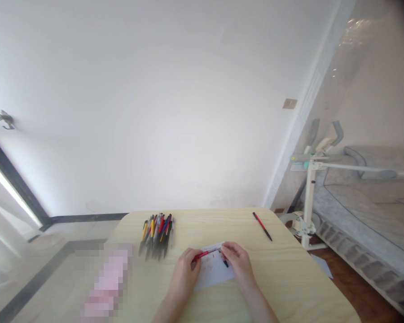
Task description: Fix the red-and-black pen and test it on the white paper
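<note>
Over a white sheet of paper (pixel 212 279) with reddish handwriting, my left hand (pixel 184 273) is closed on the red barrel of a pen (pixel 202 255). A thin, dark refill-like length reaches from the barrel toward my right hand (pixel 239 262). That hand's fingertips are pinched at the far end of this length. A small black pen part (pixel 226 263) sticks out below the right fingers. Both hands are just above the paper, and the fingers partly hide what they grip.
On the wooden table (pixel 289 287), a bunch of several pens (pixel 157 235) lies at the left. One red and black pen (pixel 262 226) lies at the back right. A white exercise machine (pixel 309 197) and a grey sofa (pixel 363 202) stand to the right, a wall (pixel 188 112) behind.
</note>
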Tool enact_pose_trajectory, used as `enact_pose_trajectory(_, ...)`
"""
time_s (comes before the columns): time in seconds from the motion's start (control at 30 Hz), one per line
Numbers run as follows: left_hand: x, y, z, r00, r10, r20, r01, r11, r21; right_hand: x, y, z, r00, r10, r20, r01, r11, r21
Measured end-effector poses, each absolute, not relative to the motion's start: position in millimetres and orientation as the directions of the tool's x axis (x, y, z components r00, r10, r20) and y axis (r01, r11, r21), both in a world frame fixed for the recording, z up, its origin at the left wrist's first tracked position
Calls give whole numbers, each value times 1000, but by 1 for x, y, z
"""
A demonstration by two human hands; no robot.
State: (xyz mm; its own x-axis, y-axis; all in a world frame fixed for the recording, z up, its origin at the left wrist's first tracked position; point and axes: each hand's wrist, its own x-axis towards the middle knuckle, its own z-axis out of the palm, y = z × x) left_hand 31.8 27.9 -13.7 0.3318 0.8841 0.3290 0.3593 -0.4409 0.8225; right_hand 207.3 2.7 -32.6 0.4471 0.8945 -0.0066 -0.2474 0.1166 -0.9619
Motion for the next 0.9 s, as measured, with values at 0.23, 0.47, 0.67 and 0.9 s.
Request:
enact_pose_trajectory(0.23, 32, 28, -15, 346, 878, 331, 349, -448, 823, 206, 2, -35, 398, 917, 19, -229, 119, -966)
enact_pose_trajectory(0.47, 31, 28, -10, 372, 867, 331, 345, -460, 818, 205, 0, -33, 356, 934, 36, -218, 121, -968)
enact_pose_trajectory(0.67, 31, 26, -9, 393, 855, 338, 337, -476, 812, 204, 0, -33, 326, 944, 44, -240, 127, -962)
enact_pose_trajectory(0.9, 31, 26, -10, 413, 848, 334, 342, -484, 806, 204, 0, -33, 315, 948, 42, -261, 129, -957)
